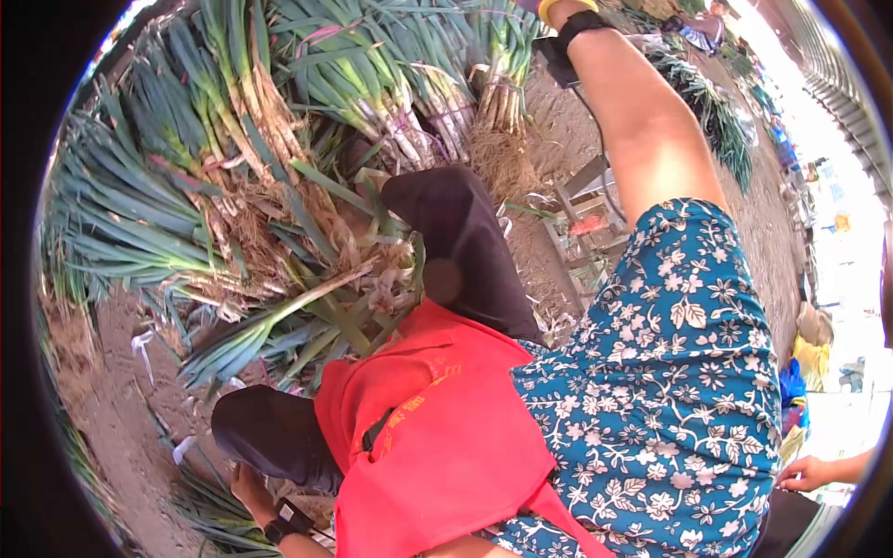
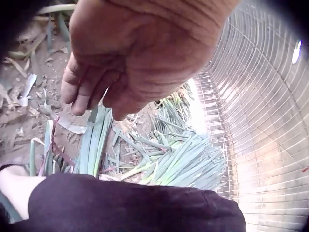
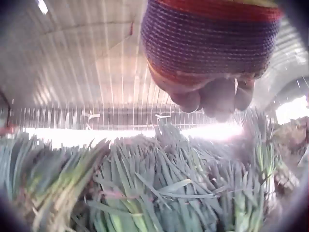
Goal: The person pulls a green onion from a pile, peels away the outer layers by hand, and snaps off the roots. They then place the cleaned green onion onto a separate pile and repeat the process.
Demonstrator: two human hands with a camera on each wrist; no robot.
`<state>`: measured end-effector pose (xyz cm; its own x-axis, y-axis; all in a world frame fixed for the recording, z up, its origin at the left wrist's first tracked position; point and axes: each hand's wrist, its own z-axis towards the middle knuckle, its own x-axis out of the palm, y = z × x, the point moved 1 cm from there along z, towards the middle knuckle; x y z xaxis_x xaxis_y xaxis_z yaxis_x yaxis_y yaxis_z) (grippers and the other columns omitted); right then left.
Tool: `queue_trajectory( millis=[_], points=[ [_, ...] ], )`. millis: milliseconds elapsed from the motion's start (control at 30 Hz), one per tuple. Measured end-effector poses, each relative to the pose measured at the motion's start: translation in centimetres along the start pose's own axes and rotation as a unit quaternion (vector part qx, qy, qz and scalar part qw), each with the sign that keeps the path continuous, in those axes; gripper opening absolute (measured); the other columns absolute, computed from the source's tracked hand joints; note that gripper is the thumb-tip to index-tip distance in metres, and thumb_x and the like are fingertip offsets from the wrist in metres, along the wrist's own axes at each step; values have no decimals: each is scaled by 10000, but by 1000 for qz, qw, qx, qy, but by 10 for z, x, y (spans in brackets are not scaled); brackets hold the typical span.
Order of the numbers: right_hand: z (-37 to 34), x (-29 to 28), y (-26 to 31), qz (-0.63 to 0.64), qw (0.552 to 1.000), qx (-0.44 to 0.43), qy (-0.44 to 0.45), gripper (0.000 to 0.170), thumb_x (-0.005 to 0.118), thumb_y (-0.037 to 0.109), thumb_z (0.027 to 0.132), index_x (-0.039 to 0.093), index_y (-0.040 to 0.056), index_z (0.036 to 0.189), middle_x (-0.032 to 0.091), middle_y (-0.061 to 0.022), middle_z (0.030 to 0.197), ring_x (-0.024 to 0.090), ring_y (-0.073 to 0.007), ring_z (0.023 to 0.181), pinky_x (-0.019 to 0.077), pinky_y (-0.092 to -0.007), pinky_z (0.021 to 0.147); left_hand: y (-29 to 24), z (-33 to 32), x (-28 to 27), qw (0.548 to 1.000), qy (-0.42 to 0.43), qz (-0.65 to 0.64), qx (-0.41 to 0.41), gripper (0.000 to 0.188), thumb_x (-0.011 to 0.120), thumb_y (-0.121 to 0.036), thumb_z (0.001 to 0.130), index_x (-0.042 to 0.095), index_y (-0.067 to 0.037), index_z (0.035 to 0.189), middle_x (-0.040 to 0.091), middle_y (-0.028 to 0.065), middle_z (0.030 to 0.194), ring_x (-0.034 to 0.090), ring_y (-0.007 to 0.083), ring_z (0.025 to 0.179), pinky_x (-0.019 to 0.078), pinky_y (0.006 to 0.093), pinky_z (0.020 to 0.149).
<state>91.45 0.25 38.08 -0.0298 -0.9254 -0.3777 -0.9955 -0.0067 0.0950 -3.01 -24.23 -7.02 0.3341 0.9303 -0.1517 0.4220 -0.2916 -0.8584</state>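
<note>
My bare left hand (image 2: pixel 140 53) hangs beside my dark trouser knee, its fingers loosely curled with nothing seen held. Green onions (image 2: pixel 186 159) lie on the ground under it in the left wrist view. In the head view the left hand (image 1: pixel 251 493) is low on the left, partly behind the knee. My right arm reaches far up the head view, the hand (image 1: pixel 563 11) cut off at the top edge. A striped knit glove (image 3: pixel 212 43) covers it, leaving bare fingertips (image 3: pixel 217 99) above the rows of green onion leaves (image 3: pixel 159 179). No held thing shows there.
Tied bundles of green onions (image 1: pixel 363 93) with roots lie in a pile ahead. A loose green onion (image 1: pixel 279 321) rests near my knees. A red apron (image 1: pixel 446 437) covers my lap. A small wooden frame (image 1: pixel 581 232) stands on the dirt; another person's hand (image 1: pixel 807 474) is at right.
</note>
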Motion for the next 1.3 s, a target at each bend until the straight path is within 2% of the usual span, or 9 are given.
queue_trajectory(
  millis=[233,500,767,867,967,1033,1133,1267,1300],
  points=[
    [85,-80,116,-69,985,-121,-105,207,595,248,841,660,132,1000,649,-62,935,626,-178,856,494,-296,769,33,15,-57,989,-43,-85,-116,189,599,-128,820,593,-42,988,609,75,847,597,232,736,460,374,618],
    [555,-446,646,-287,544,-365,-699,304,476,242,878,610,155,1137,603,-53,1177,566,-170,1080,429,-300,951,-141,50,-50,976,16,123,179,129,562,-166,858,586,-49,809,507,-15,699,447,60,596,333,228,487],
    [565,-405,743,-455,524,-403,-596,351,467,220,892,573,109,1207,579,-110,1214,490,-249,1190,366,-346,1024,-291,1,66,444,-214,666,560,369,530,-150,846,532,-118,1214,454,114,1342,425,269,1245,308,402,1052],
    [601,-415,731,-489,442,-462,-593,285,508,173,861,594,99,1122,584,-166,1157,533,-315,1111,420,-393,958,-296,-14,59,363,-215,771,477,324,521,-220,852,558,-89,1146,493,151,1304,408,311,1258,243,451,1084],
    [620,-408,734,-515,577,-376,-511,284,542,222,838,601,90,1083,577,-215,1116,547,-370,1045,456,-438,874,-285,-25,16,298,-231,816,438,380,538,-137,831,544,-126,1211,478,105,1321,424,268,1243,292,401,1057],
    [633,-399,740,-491,678,-288,-465,327,578,292,807,598,78,1054,570,-254,1064,551,-414,974,470,-469,801,-263,-15,-17,432,-284,773,367,384,571,-134,813,555,-102,1195,536,119,1251,486,245,1185,357,415,1006],
    [678,-417,729,-363,705,-389,-469,435,567,397,824,581,115,1154,530,-134,1257,475,-330,1175,403,-388,964,-242,1,-58,927,-144,312,148,282,586,-186,852,586,-44,1095,620,142,1057,592,249,1003,463,404,879],
    [659,-360,763,-432,567,-555,-428,308,616,285,827,592,98,1072,622,-121,985,604,-274,864,499,-377,789,-203,-26,3,962,38,-244,117,202,546,-147,898,583,30,988,644,144,951,627,267,895,502,389,845],
    [613,-309,766,-116,805,-548,-196,277,563,253,864,583,78,1078,608,-91,929,595,-215,803,505,-335,731,-196,-33,26,956,49,-267,113,196,539,-140,902,581,26,996,643,150,969,626,265,903,502,388,844]
  ],
)
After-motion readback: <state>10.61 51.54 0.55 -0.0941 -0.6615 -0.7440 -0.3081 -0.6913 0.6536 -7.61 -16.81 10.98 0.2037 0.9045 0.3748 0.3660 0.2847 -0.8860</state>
